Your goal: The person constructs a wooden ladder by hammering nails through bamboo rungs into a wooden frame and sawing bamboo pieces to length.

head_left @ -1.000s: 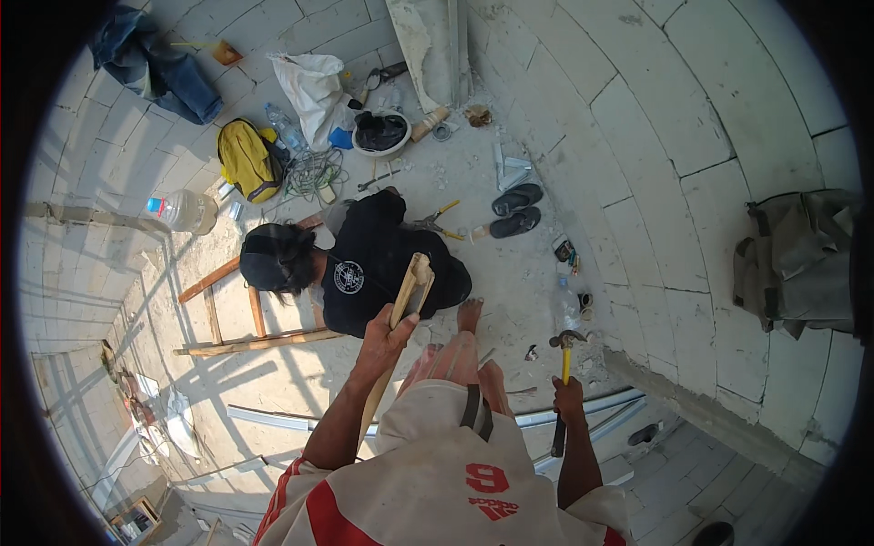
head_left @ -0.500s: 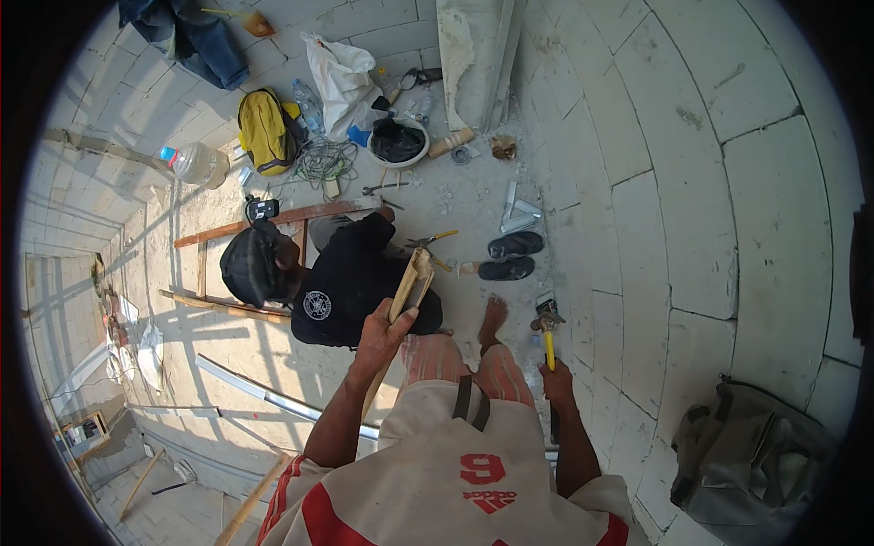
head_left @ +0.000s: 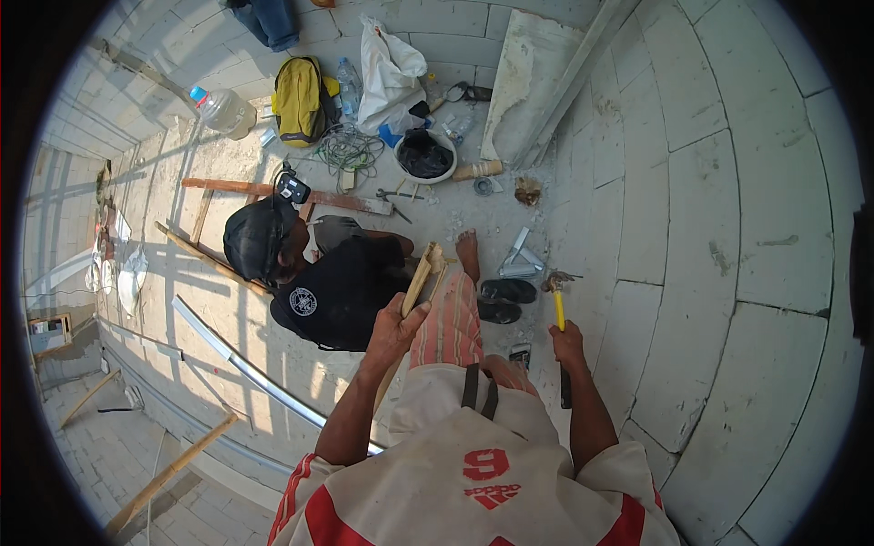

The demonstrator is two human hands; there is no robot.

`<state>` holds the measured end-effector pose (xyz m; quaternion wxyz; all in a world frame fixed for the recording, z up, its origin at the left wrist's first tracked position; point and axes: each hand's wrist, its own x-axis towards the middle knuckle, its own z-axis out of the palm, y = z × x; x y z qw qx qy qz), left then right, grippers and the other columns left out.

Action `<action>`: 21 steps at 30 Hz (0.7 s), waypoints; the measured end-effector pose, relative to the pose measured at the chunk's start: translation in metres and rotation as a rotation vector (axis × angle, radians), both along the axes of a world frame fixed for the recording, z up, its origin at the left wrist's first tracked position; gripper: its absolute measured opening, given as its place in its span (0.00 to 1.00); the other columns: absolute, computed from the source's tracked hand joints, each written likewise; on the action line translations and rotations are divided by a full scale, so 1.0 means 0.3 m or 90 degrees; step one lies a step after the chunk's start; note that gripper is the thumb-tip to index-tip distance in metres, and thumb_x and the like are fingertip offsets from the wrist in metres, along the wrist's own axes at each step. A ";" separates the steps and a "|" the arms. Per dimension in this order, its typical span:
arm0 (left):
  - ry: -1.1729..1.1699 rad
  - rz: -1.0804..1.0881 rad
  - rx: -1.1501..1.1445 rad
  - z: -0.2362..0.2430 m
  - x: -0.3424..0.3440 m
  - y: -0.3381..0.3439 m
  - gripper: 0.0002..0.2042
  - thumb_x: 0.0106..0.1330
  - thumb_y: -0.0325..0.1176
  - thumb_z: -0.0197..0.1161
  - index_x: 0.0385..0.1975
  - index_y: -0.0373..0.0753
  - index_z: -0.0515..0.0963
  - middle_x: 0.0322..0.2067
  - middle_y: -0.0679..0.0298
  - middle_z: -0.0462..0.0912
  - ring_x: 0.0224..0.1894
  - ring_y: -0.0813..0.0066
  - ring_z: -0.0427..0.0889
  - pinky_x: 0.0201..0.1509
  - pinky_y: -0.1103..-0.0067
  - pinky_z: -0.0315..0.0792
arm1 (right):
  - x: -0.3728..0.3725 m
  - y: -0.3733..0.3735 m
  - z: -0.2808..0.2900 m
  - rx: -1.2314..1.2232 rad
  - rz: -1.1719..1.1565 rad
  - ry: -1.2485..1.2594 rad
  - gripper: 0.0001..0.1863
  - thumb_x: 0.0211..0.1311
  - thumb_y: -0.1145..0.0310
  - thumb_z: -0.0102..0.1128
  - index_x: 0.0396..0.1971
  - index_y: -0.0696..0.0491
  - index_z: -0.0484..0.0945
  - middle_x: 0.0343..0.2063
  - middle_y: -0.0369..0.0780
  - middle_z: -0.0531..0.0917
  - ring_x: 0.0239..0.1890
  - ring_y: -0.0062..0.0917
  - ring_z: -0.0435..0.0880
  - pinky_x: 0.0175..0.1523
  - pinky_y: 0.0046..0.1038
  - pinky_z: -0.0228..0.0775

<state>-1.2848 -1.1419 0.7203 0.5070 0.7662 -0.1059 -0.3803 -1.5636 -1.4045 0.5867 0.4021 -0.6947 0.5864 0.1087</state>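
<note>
My left hand (head_left: 398, 329) is closed round a length of timber (head_left: 421, 282) with a split, ragged upper end. The timber's lower part runs back beneath my forearm. On the right, my right hand (head_left: 566, 344) grips a claw hammer (head_left: 559, 308) by its yellow and black handle. Its metal head points away from me, above the floor next to the right wall. A co-worker (head_left: 341, 291) in a black shirt and cap crouches just left of my leg, beside a wooden frame (head_left: 259, 189); the co-worker's hands are hidden.
Black sandals (head_left: 505, 293) and metal profile pieces (head_left: 521, 257) lie ahead of my right hand. A bucket (head_left: 426, 156), coiled wire (head_left: 346, 150) and a yellow backpack (head_left: 299, 102) stand farther off. The block wall (head_left: 701, 264) rises on the right; a long metal channel (head_left: 241, 361) lies left.
I have stepped forward, and my bare foot now shows farther ahead. The timber and hammer have moved along in my hands. The grey bag on the right has left the view.
</note>
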 end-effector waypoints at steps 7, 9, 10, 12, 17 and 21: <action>-0.023 0.081 -0.002 -0.151 0.253 -0.221 0.19 0.66 0.45 0.60 0.28 0.32 0.69 0.16 0.60 0.67 0.21 0.78 0.64 0.26 0.75 0.66 | 0.474 -0.331 -0.108 0.020 0.132 0.034 0.18 0.59 0.58 0.60 0.30 0.61 0.74 0.24 0.49 0.79 0.26 0.40 0.80 0.32 0.39 0.70; 0.002 0.107 0.010 -0.164 0.335 -0.290 0.18 0.66 0.44 0.61 0.29 0.32 0.69 0.16 0.60 0.67 0.21 0.77 0.64 0.27 0.74 0.67 | 0.582 -0.455 -0.172 -0.014 0.212 0.026 0.17 0.61 0.60 0.60 0.29 0.61 0.73 0.20 0.46 0.78 0.18 0.33 0.79 0.22 0.36 0.70; 0.009 0.120 0.020 -0.168 0.389 -0.323 0.18 0.65 0.43 0.61 0.29 0.32 0.69 0.17 0.59 0.67 0.22 0.76 0.64 0.27 0.74 0.67 | 0.665 -0.512 -0.195 -0.007 0.248 0.038 0.18 0.60 0.59 0.61 0.29 0.61 0.74 0.21 0.47 0.78 0.21 0.36 0.80 0.26 0.38 0.71; 0.022 0.130 0.036 -0.187 0.468 -0.379 0.18 0.65 0.43 0.62 0.29 0.32 0.69 0.18 0.59 0.68 0.22 0.76 0.65 0.28 0.74 0.67 | 0.814 -0.598 -0.241 0.006 0.282 0.064 0.19 0.59 0.57 0.61 0.30 0.61 0.74 0.22 0.48 0.79 0.24 0.39 0.81 0.30 0.40 0.71; 0.042 0.181 0.052 -0.214 0.620 -0.515 0.17 0.65 0.41 0.63 0.33 0.31 0.71 0.21 0.58 0.73 0.25 0.77 0.69 0.31 0.76 0.69 | 1.131 -0.749 -0.322 0.013 0.340 0.174 0.20 0.58 0.55 0.59 0.38 0.58 0.75 0.35 0.55 0.82 0.41 0.52 0.81 0.45 0.48 0.71; 0.034 0.189 0.078 -0.317 0.683 -0.584 0.16 0.65 0.41 0.63 0.34 0.32 0.71 0.22 0.57 0.75 0.24 0.74 0.73 0.31 0.75 0.71 | 1.317 -0.853 -0.443 0.001 0.364 0.195 0.20 0.58 0.55 0.59 0.38 0.58 0.75 0.34 0.55 0.82 0.41 0.52 0.81 0.44 0.49 0.71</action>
